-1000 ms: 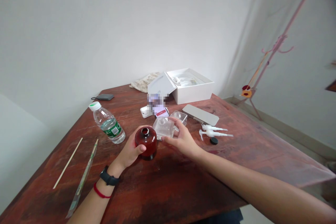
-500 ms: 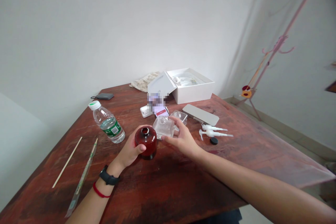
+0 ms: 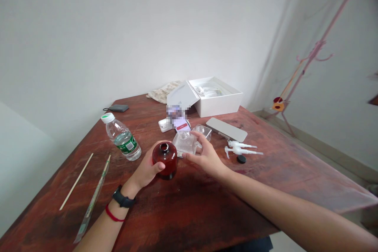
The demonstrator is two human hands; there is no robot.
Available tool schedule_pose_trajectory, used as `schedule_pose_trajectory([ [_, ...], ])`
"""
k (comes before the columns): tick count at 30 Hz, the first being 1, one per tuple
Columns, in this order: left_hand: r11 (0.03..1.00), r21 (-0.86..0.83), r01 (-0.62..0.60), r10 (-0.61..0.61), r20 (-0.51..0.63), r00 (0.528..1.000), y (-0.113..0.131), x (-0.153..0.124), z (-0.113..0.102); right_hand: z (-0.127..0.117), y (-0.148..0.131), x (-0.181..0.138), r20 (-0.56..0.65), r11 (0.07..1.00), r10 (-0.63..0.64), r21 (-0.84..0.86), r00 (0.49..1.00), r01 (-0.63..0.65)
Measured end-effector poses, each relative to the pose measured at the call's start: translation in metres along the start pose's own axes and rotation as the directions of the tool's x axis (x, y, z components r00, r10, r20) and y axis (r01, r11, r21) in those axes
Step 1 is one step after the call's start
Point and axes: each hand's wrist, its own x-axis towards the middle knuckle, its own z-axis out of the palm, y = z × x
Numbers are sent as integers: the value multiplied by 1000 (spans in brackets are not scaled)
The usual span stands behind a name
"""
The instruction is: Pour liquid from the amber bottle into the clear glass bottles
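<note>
My left hand [image 3: 149, 168] is wrapped round a dark red glass bottle [image 3: 165, 162], which has an uncapped neck and stands upright. To its right, my right hand [image 3: 205, 154] grips a clear square bottle [image 3: 184, 143], thumb on the near side and fingers behind it. The clear bottle is tilted with its neck away from me. A second clear square bottle [image 3: 206, 130] sits just behind, partly hidden by my right hand. Two white pump heads [image 3: 239, 147] and a black cap [image 3: 241, 159] lie to the right of that hand.
On the left stand a water bottle [image 3: 124, 138], a bare chopstick [image 3: 76, 181] and wrapped chopsticks [image 3: 93, 199]. Farther back are an opened white box [image 3: 220, 104], a grey flat case [image 3: 226, 129], a white earbud case [image 3: 165, 125], a phone [image 3: 183, 125], a cloth [image 3: 162, 92] and a grey pouch [image 3: 119, 108].
The whole view has shifted very slightly. Both hands keep the same hold on the red bottle and the clear bottle.
</note>
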Motion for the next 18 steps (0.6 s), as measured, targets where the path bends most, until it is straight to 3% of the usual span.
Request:
schedule_pose_trajectory([
  [18, 1000, -12, -1, 1, -13, 1000, 2, -1, 1, -1, 0, 0, 6, 1000, 10, -11, 1000, -9],
])
